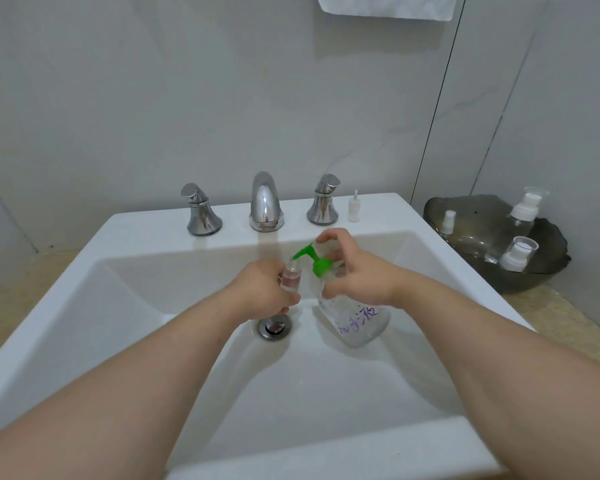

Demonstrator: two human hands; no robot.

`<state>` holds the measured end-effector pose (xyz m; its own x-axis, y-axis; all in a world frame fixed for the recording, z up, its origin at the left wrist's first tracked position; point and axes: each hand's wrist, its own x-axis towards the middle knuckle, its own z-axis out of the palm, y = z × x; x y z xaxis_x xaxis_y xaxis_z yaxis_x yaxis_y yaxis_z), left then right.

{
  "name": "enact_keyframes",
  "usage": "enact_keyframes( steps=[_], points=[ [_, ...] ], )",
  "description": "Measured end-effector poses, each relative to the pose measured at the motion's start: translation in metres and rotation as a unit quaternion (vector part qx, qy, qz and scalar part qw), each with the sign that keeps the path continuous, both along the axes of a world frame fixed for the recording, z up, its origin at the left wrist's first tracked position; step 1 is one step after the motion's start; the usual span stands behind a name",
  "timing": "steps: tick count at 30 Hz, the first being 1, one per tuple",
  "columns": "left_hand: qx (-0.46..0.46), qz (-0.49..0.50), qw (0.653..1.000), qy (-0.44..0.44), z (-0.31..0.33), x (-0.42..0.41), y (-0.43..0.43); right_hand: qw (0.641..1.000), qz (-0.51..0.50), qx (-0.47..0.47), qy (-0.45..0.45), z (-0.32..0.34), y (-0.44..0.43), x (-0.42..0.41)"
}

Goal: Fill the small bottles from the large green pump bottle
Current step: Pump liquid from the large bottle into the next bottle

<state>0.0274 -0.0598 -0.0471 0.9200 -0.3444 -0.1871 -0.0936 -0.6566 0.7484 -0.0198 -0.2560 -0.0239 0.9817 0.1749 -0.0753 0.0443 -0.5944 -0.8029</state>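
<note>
Over the white basin (84,258), just above the drain (275,326), a person's left hand (260,292) pinched a small clear bottle (290,277) between thumb & curled fingers. Its open mouth sat right under the spout of the green pump (317,261), presumably so liquid dropped straight in and spills went down the sink. The right hand (357,275) curled round the neck of the large pump bottle (357,323), index finger arched over the pump top, apparently to press; contact couldn't be confirmed. The big bottle, tilted & marked in purple ink, looked nearly empty. A white sprayer insert (354,207) stood on the ledge by the right tap handle (323,200), prob. the small bottle's removed top. Two capped bottles (525,209) waited in a dark bowl (548,282) at right.
</note>
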Motion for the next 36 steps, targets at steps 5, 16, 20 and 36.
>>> enact_keyframes(
  steps=[5, 16, 20, 36],
  points=[
    [0.026, -0.004, 1.000, -0.016, -0.004, 0.003, 0.006, 0.987, 0.059, -0.128, -0.081, -0.005, 0.013, -0.001],
    [-0.005, -0.003, 1.000, -0.008, -0.004, 0.006, 0.006, 0.942, 0.018, -0.285, -0.177, -0.019, 0.017, -0.008],
    [-0.005, 0.002, 1.000, -0.008, -0.004, 0.006, 0.006, 0.944, -0.002, -0.284, -0.170, -0.023, 0.022, -0.004],
    [-0.003, -0.004, 1.000, -0.007, -0.010, 0.007, 0.009, 0.947, -0.014, -0.253, -0.198, -0.026, 0.027, -0.001]
  ],
)
